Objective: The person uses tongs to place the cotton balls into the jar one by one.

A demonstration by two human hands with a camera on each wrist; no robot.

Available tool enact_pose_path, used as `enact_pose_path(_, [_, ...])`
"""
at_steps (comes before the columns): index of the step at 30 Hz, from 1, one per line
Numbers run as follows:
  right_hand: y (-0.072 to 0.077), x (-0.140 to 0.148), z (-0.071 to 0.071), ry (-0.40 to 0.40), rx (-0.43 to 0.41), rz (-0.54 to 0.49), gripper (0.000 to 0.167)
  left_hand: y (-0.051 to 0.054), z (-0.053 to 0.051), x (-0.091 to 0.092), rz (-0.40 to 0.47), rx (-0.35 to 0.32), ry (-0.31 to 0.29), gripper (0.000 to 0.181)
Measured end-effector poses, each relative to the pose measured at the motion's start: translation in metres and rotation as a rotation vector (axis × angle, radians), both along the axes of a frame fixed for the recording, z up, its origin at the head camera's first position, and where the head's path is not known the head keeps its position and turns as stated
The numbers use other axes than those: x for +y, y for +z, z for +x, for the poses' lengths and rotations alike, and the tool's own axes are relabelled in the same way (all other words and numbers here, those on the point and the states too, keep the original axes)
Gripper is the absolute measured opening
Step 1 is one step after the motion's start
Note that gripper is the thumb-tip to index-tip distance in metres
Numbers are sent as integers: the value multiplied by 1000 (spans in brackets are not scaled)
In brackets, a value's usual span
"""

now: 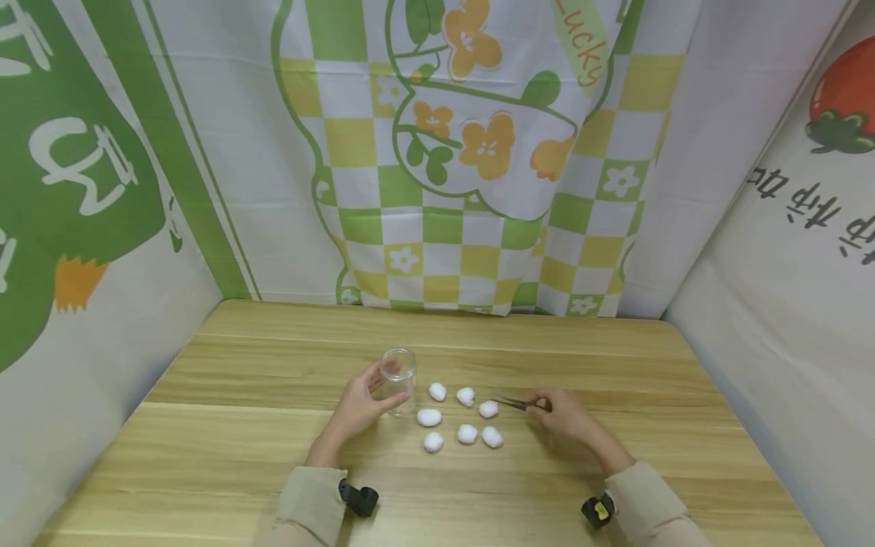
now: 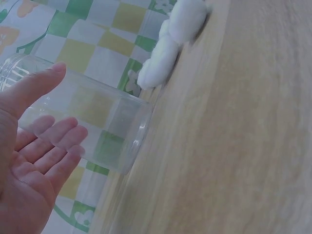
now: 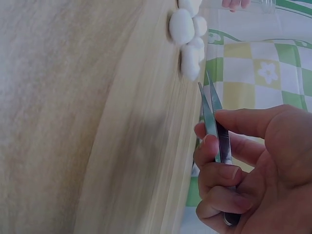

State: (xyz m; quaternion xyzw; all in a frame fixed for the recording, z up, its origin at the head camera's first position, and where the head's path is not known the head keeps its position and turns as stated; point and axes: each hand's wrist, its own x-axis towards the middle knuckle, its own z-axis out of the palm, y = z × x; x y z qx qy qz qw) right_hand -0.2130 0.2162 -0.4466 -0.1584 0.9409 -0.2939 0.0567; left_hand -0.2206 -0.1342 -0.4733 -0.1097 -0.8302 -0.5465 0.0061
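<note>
A clear, open-topped jar (image 1: 399, 380) stands upright on the table, left of several white cotton balls (image 1: 429, 418). My left hand (image 1: 360, 403) holds the jar from its left side, thumb in front and fingers behind, seen through the clear wall in the left wrist view. To the right of the cotton balls, my right hand (image 1: 563, 414) grips a pair of metal tweezers (image 3: 217, 124) between thumb and fingers. The tweezers' tips are slightly apart with nothing between them, and they point left, close to the rightmost cotton balls. No cotton shows inside the jar.
The wooden table (image 1: 273, 456) runs back to a curtain (image 1: 424, 251) with green and yellow checks. Printed cloth also hangs along the left and right sides. A small black camera (image 1: 358, 498) is strapped at each wrist.
</note>
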Motion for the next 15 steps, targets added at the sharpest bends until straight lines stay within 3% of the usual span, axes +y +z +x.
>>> enact_pose_path(15, [-1,-1,1,10,28,49,10,1,2,0,9,-43,9,74])
